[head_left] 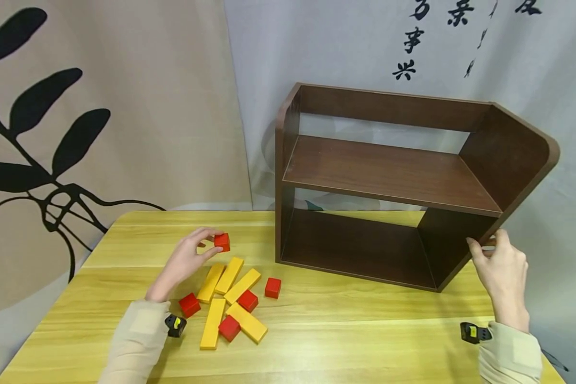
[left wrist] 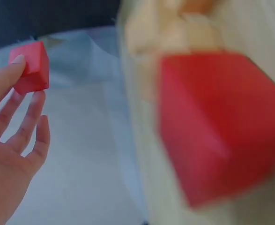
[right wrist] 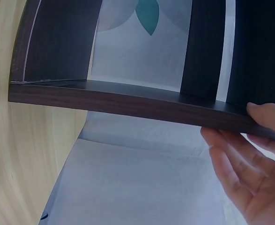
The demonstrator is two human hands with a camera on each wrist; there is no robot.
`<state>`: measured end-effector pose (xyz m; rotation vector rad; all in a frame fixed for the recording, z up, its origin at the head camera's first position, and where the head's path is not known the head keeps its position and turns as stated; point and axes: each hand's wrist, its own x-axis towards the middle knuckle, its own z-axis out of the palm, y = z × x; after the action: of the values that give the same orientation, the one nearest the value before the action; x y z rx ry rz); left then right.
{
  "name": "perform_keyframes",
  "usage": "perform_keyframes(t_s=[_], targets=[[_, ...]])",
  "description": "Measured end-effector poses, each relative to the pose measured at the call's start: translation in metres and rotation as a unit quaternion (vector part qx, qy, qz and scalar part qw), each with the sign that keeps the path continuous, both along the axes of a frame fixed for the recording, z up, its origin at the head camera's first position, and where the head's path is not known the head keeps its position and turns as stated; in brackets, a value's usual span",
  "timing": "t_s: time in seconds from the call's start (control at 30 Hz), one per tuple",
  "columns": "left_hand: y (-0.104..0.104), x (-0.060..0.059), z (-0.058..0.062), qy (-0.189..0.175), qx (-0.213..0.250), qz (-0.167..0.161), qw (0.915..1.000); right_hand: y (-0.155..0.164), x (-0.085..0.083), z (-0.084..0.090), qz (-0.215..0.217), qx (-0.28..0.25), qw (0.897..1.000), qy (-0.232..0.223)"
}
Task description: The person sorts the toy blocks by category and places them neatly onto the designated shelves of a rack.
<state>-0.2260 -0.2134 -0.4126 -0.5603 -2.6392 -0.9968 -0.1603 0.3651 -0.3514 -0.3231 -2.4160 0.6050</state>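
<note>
Your left hand (head_left: 184, 261) has a small red cube (head_left: 222, 241) pinched between thumb and fingertips, lifted just above the yellow wooden surface (head_left: 365, 330), left of the dark brown shelf unit (head_left: 389, 176). The cube is plain, bright red, matte, with crisp square edges; in the left wrist view it sits at your fingertips (left wrist: 20, 63), one corner pointing down. That grip is closed on the cube.

Below your hand lies the scattered pile: yellow planks (head_left: 230, 298), long and flat, fanned across each other, with more red cubes (head_left: 272, 287) lying among them. One of those fills the left wrist view as a big blur.

Your right hand (head_left: 501, 269) grips the shelf unit's right side panel at its lower front edge, thumb on one face, fingers curled round the other. The right wrist view shows the fingers (right wrist: 240, 159) under that dark edge. The unit stands upright on the surface, both shelves bare.
</note>
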Motion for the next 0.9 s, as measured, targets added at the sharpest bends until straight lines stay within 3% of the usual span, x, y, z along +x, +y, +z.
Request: perform_keyframes(t_s=[0.3, 0.63, 0.9], targets=[[0.050, 0.006, 0.050, 0.113, 0.025, -0.066, 0.9911, 0.001, -0.001, -0.001, 0.006, 0.011, 1.000, 0.016], [0.112, 0.009, 0.098, 0.212, 0.080, -0.184, 0.9564, 0.001, 0.001, -0.001, 0.012, 0.013, 1.000, 0.012], [0.165, 0.003, 0.126, 0.267, 0.052, -0.227, 0.9352, 0.001, 0.002, -0.001, 0.015, 0.017, 1.000, 0.013]])
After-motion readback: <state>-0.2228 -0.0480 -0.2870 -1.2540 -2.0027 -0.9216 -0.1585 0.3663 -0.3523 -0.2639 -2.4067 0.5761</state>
